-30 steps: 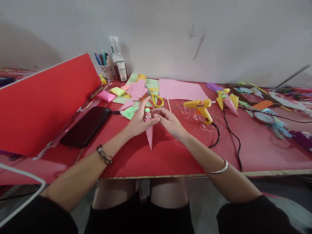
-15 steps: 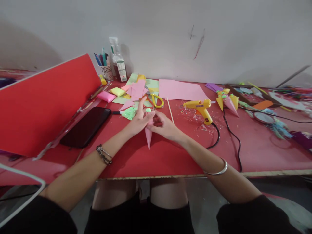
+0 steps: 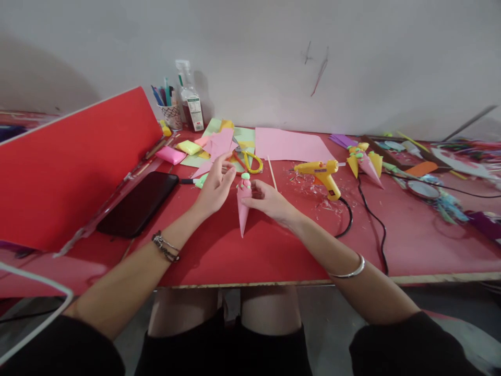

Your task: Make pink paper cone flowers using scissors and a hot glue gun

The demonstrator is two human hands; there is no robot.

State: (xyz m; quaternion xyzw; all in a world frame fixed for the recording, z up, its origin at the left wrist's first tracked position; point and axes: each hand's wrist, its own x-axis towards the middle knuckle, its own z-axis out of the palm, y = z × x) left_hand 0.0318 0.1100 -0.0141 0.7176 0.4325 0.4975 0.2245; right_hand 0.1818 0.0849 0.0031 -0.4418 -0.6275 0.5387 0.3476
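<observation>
A pink paper cone point(image 3: 243, 211) stands point down over the red table, topped with small pink and green clay balls point(image 3: 245, 178). My right hand point(image 3: 270, 201) pinches it from the right side, near its upper part. Just left of the cone, my left hand point(image 3: 216, 184) is off it, with loosely bent fingers apart and nothing visible in them. Behind that hand, a packet of light green clay point(image 3: 201, 181) is mostly hidden. Scissors with yellow and orange handles point(image 3: 253, 163) lie beyond the cone.
A yellow glue gun point(image 3: 323, 175) with a black cord lies to the right, near finished paper cones point(image 3: 366, 162). A black phone point(image 3: 139, 203) and a red board point(image 3: 78, 162) are at left. Pink paper point(image 3: 291, 143), a glass bottle point(image 3: 191, 104) and a pen cup point(image 3: 171, 115) stand or lie behind.
My left hand has drawn back to the left, off the cone's top. The cone has shifted slightly right in my right hand, and its clay balls now show.
</observation>
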